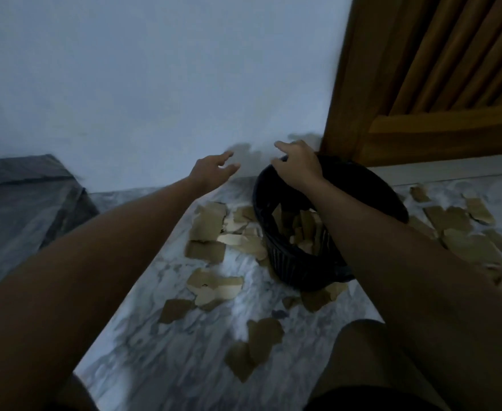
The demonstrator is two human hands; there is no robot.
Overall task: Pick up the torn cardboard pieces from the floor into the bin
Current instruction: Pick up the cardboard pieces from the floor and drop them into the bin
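Now the right hand (298, 164) grips the far rim of the black bin (276, 256), while the left hand (214, 170), fingers spread and empty, hovers above the cardboard pieces (211, 223) lying left of it.

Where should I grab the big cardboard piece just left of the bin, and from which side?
Take the big cardboard piece by its ragged far edge, which looks slightly lifted, coming from the left with the left hand. The black bin blocks the right side, and smaller scraps overlap its near-right corner. The right hand rests on the bin's rim.
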